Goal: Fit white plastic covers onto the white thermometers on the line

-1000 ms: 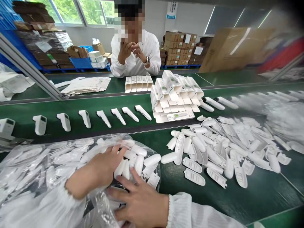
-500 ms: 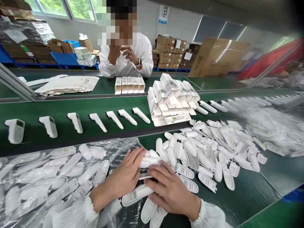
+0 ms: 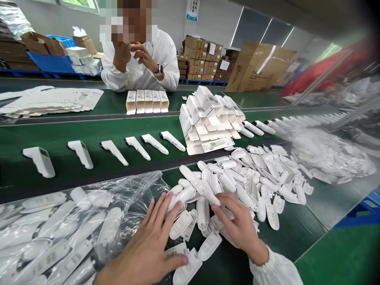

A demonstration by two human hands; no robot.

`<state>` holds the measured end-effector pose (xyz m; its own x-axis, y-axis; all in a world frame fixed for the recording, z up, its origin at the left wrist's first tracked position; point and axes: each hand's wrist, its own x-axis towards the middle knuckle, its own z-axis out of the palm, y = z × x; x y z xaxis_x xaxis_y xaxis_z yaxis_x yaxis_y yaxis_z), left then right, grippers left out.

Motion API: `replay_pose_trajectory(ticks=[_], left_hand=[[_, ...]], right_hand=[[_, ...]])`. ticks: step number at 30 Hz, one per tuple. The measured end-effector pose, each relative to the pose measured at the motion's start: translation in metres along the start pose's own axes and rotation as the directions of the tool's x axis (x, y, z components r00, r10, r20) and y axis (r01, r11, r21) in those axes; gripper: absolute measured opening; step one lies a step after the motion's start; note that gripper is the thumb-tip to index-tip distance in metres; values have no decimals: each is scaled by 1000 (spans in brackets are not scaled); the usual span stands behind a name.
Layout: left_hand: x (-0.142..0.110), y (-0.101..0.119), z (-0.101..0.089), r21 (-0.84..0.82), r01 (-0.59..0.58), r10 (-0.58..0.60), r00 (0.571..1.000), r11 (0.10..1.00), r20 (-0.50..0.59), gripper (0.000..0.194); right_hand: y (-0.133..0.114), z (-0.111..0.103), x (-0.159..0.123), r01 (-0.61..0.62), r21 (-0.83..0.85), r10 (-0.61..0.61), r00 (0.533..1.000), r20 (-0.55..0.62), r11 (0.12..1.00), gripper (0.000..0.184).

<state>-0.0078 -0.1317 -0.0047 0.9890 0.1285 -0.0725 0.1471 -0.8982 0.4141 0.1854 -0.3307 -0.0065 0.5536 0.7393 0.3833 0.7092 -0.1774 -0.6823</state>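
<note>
My left hand lies with fingers spread at the mouth of a clear plastic bag, its fingertips by loose white plastic battery covers. The thumb rests against a cover close to me. My right hand has thumb and forefinger closed on the near end of a long white plastic piece, which points away to the left over the heap. What kind of part that piece is, I cannot make out. More white covers lie heaped beyond and right of this hand; others fill the bag.
White handheld thermometers stand in a row on the green conveyor belt. Folded white boxes are piled at its middle. Across sits a co-worker in white, hands raised, behind several open boxes. Crumpled plastic lies right.
My hands have moved apart; the left has opened out and the right has gone right, onto the long white piece. Covers now lie loose between them. Thermometers on the belt have shifted right relative to the boxes.
</note>
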Motion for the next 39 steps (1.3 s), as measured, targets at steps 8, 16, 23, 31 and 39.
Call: replay_pose_trajectory(ticks=[8, 16, 23, 31, 39], left_hand=[[30, 16, 31, 166, -92, 126, 970, 982, -209, 76], [42, 8, 26, 130, -111, 138, 966, 985, -219, 42], [42, -1, 17, 32, -99, 103, 975, 995, -197, 24], [48, 5, -11, -615, 218, -329, 942, 758, -71, 29], [70, -9, -17, -912, 321, -486, 858, 255, 166, 42]], right_hand=[[-13, 12, -24, -161, -10, 155, 965, -210, 987, 27], [-17, -1, 12, -316, 66, 318, 948, -18, 946, 20], [36, -29, 127, -310, -157, 336, 924, 184, 938, 18], [87, 41, 231, -127, -431, 233, 951, 204, 894, 30], [102, 56, 240, -36, -592, 225, 942, 248, 805, 40]])
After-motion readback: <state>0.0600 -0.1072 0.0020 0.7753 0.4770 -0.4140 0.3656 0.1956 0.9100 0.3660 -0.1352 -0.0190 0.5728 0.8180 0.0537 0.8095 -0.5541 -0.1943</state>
